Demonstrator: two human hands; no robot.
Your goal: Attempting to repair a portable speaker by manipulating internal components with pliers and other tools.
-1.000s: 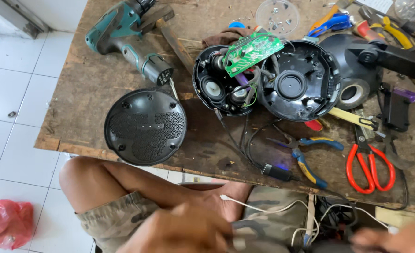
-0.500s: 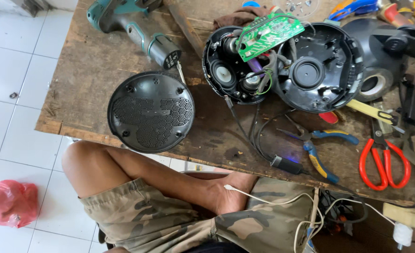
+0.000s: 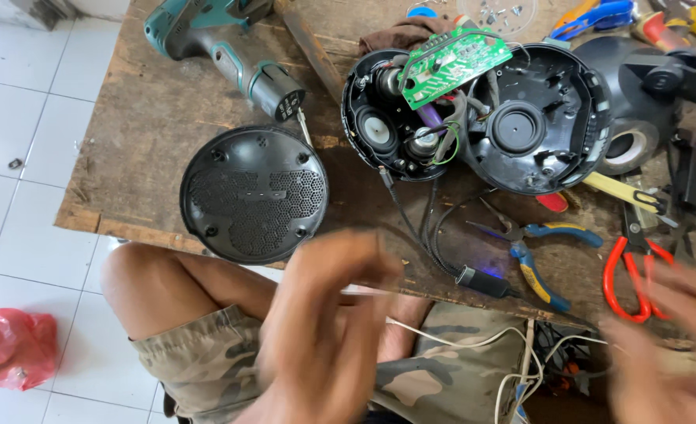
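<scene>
Hands blurred, low in view over our lap. We see left hand (image 3: 328,330) raised, fingers loosely curled, holding nothing we can make out. Right hand (image 3: 670,345) at lower right, fingers spread, just beside red scissors (image 3: 637,271); touching or not, we cannot tell. Round black grille cover (image 3: 254,194) flat on worktop (image 3: 152,141) edge, near left hand. Open speaker shell (image 3: 474,118) with green circuit board (image 3: 454,64) behind it. Drill (image 3: 222,47) top left. Blue pliers (image 3: 536,251) between shell and right hand.
</scene>
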